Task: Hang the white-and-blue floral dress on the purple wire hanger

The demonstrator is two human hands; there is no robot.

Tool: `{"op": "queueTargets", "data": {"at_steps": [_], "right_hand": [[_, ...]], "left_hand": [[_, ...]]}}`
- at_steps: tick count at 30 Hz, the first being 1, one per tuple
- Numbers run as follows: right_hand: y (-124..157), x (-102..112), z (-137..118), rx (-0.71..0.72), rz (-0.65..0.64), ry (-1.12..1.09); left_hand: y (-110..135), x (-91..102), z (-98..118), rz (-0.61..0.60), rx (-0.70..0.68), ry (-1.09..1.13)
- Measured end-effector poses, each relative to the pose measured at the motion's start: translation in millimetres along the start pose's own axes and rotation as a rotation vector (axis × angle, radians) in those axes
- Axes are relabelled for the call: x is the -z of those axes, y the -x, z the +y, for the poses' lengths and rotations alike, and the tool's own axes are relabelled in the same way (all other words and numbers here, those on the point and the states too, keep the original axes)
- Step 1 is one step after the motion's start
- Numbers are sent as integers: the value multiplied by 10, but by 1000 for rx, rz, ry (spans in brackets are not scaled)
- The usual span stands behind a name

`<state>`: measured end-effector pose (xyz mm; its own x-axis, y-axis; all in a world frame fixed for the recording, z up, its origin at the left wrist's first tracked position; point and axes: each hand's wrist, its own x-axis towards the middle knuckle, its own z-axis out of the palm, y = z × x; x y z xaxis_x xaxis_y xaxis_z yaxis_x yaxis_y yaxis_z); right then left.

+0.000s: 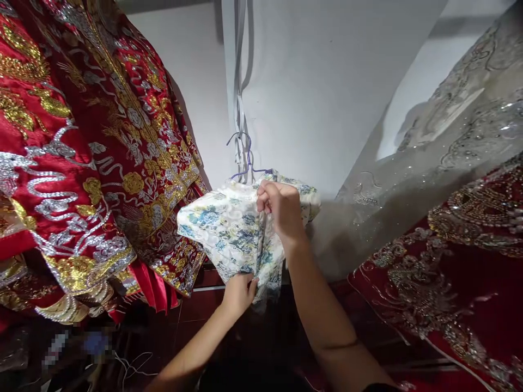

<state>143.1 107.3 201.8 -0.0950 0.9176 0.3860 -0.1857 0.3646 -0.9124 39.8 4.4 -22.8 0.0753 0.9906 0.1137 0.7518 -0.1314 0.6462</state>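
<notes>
A small white top with a blue and yellow floral print point(216, 218) hangs on a thin purple hanger point(249, 158) in front of the wall. My right hand point(281, 207) is closed near the top of its front opening, with fingers pinched together at the edge. Lower down, my left hand point(239, 294) grips the front edge near the hem. Between the two hands the opening's edge runs nearly straight. The fingertips of my left hand are partly hidden by the cloth.
Red garments with gold and silver embroidery point(134, 130) hang at the left. A sheer beaded garment point(449, 136) and a dark red embroidered one point(453, 288) fill the right. Pale straps point(239, 71) hang down the white wall point(318, 81). A white cable point(133, 365) lies at lower left.
</notes>
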Motion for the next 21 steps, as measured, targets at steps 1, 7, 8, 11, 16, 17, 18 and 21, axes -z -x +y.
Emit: {"op": "queueTargets", "data": {"at_steps": [1,7,8,11,16,17,18,21], "right_hand": [[3,-32,-13,16,4,3],[173,-105,16,-2,-83,123],[186,-113,-5,0,-92,149],[178,-139,-44,54,-74,250],[143,-128,278,80,-8,340],[170,-116,371,59,-28,313],[214,-104,452,34,-57,270],[422,-68,580,-41,-159,136]], "left_hand": [[-66,95,-13,-16,-18,6],[-559,1200,399,191,-360,313],[-654,1414,524,319,-437,355],[-906,1884,840,438,-564,223],[-1040,2077,894,623,-554,194],[-1025,2097,826,704,-485,330],[-1001,2126,736,790,-402,487],[-892,2220,368,968,-170,881]]}}
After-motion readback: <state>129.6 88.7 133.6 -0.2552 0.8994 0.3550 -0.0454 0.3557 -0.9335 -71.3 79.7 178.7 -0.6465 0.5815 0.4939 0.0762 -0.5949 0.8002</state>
